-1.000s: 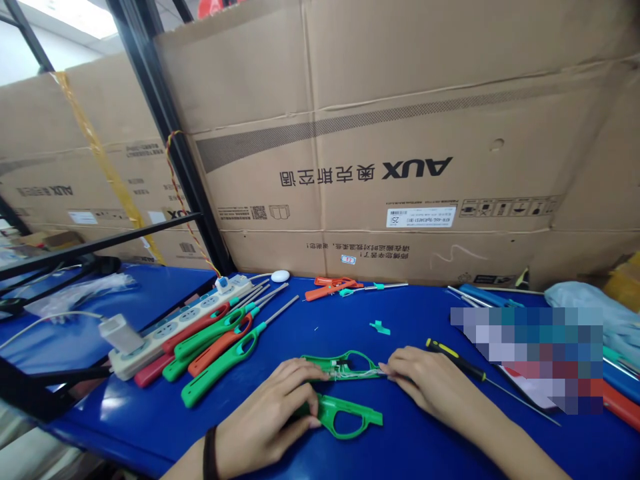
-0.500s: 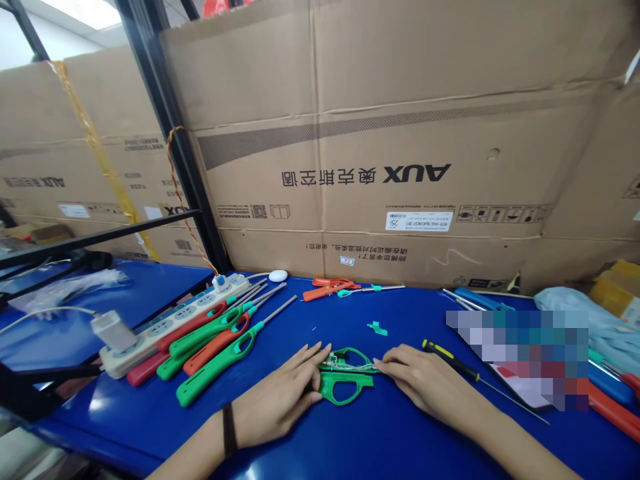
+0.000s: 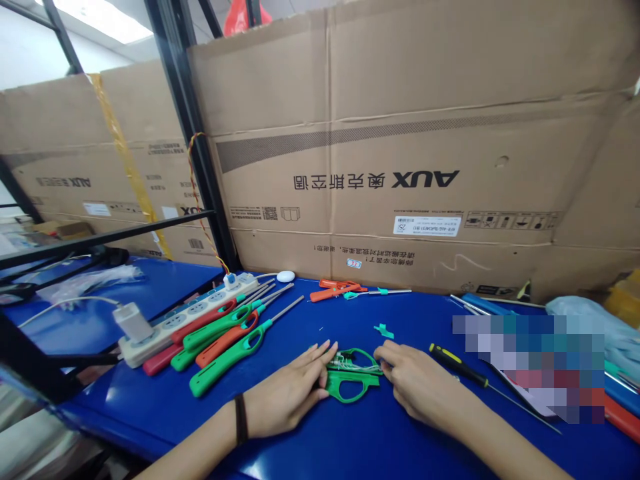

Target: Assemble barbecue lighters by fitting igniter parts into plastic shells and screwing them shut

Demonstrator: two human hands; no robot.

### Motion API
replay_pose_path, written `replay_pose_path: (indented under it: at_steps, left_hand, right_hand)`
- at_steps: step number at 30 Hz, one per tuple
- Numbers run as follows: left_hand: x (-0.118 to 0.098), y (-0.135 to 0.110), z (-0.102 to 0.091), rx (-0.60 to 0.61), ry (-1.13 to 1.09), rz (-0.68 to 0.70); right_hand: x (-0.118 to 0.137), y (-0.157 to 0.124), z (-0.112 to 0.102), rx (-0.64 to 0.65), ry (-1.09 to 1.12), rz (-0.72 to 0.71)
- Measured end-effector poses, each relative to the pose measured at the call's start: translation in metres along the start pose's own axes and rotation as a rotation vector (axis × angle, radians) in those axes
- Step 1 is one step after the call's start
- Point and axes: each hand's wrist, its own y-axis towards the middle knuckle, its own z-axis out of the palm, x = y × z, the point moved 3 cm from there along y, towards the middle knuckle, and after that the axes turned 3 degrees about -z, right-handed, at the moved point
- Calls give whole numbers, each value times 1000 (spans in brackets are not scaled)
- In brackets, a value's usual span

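Note:
On the blue table, two halves of a green lighter casing lie side by side; the nearer half [image 3: 356, 379] has a trigger loop. Metal and wire parts sit in the farther half, with a white wire [image 3: 356, 366] running along it. My left hand [image 3: 293, 397] lies over the handle ends and holds them down, its fingers hiding much of them. The fingertips of my right hand [image 3: 417, 377] pinch together at the front end, where the wire disappears under them. A small teal plastic piece [image 3: 384, 331] lies just beyond. To the right rests a black-and-yellow screwdriver [image 3: 453, 360].
Several long-nosed lighters, a green one [image 3: 220, 365] nearest, lie at left against a white power strip [image 3: 173, 323]. An opened orange lighter [image 3: 333, 291] is at the back, before a cardboard wall [image 3: 360, 133]. More lighter parts and a blurred-out patch are at right.
The view has shifted, moving the whole scene slightly right in the picture. My right fingers have curled in closer around the casing's front end. The left hand stays on the handle.

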Motion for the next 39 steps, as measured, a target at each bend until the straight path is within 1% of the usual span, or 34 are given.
replay_pose_path:
  at_steps: [2,6,10,13,15,17,19,20,22,25,27,28,31,33,37,39]
  left_hand:
    - [1,0,0,6,2,3]
    - [3,1,-4,32,2,-7]
    - [1,3,-9,59,1,-22]
    - [-1,6,-12,60,-6,-46]
    - [-1,8,-15,57,-14,-66]
    - [-1,10,-18,55,-23,-76]
    - [-1,14,-22,52,-34,-78]
    - [-1,17,-24,48,-43,-78]
    - [0,24,-28,21,-75,-80]
    - [3,36,-31,-82,-165,-86]
    - [7,42,-29,-154,-230,-114]
    - [9,44,-27,-170,-261,-140]
    - [13,45,-18,-149,-329,-220]
    - [12,42,-16,-181,-240,-200]
    - [8,38,-20,-322,176,-13]
    - [9,37,-21,-351,283,56]
  right_hand:
    - [2,-1,-1,28,8,3]
    - [1,-5,-11,43,63,21]
    - [-15,-9,-18,50,153,118]
    - [-34,-11,-20,-39,277,168]
    - [-46,-13,-21,-148,360,185]
    - [-51,-15,-20,-255,428,185]
    - [-49,-16,-18,-319,495,178]
    - [-45,-16,-17,-328,534,179]
    - [-37,-16,-14,-313,654,222]
    - [-24,-14,-12,-264,815,255]
    - [-20,-12,-11,-274,848,287]
    - [-19,-11,-11,-287,851,311]
    - [-19,-8,-5,-316,887,371]
    - [-20,-6,1,-325,957,400]
    - [-24,-2,12,-312,1211,472]
    - [-25,-1,15,-287,1298,517]
